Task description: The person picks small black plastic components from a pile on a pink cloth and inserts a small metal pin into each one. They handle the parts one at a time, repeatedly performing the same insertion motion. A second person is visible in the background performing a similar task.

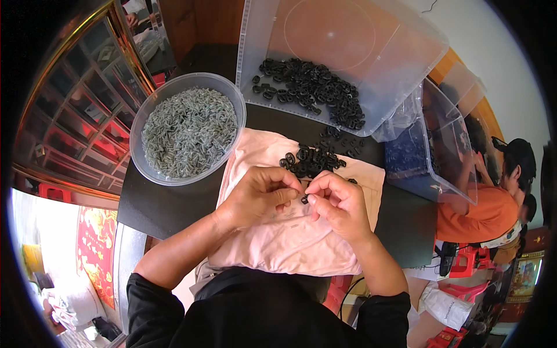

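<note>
A small black piece (304, 199) is pinched between the tips of the thumb and the index finger of the right hand (343, 206); these fingers (320, 185) are closed, with almost no gap. The left hand (255, 194) is placed just beside it. Its fingers (282, 176) are bent and its thumb is brought close to the index finger, but whether something thin is held there cannot be told. The piece is thus kept between the two hands, above a pale pink cloth (272, 249).

Beyond the fingertips, a pile of black pieces (313, 162) is gathered on the far part of the cloth. The cloth is spread over the dark desk (154, 203), and some loose black parts (351, 145) are scattered near its far edge.

To the left, a round clear tub (242, 110) is set on the desk, and it is filled with small grey coils (188, 133). Farther away, behind the pile, a large clear box (406, 64) is seen, in which many more black pieces (316, 87) are heaped. To the right of it, a bluish clear bin (406, 165) is placed. Past this bin, a person in an orange top (481, 211) is seen, turned toward the wall side.
</note>
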The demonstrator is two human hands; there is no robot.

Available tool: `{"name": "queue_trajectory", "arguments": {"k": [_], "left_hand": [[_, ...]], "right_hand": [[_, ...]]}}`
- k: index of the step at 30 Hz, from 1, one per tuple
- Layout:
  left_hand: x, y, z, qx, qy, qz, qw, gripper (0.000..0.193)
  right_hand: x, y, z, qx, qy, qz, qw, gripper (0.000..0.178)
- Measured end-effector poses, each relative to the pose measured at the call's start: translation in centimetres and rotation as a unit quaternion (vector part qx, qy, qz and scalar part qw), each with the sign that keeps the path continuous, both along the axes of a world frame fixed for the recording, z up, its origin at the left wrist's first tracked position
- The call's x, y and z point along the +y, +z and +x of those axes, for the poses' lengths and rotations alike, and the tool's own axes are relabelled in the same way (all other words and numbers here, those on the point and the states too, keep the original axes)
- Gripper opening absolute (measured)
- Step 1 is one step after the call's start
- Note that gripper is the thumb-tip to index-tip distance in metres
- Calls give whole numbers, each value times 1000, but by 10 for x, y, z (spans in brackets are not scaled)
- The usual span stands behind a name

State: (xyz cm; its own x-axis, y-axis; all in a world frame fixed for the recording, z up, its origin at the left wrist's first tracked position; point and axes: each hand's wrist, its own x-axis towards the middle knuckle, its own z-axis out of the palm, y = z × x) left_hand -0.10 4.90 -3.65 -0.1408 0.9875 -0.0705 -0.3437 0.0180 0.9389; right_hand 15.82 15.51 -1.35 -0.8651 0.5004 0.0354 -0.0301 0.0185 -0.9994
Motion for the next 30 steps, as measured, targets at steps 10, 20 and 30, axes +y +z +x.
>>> {"name": "queue_trajectory", "arguments": {"k": [10, 20, 30], "left_hand": [[0, 2, 4, 56, -20, -41, 997, 4], [1, -5, 4, 21, -4, -30, 999, 7], [1, 0, 1, -56, 9, -39, 998, 10]], "right_hand": [[0, -6, 0, -6, -16, 95, 995, 7], [-6, -8, -5, -13, -53, -15, 998, 6], [-2, -7, -2, -1, -36, -28, 999, 5]]}}
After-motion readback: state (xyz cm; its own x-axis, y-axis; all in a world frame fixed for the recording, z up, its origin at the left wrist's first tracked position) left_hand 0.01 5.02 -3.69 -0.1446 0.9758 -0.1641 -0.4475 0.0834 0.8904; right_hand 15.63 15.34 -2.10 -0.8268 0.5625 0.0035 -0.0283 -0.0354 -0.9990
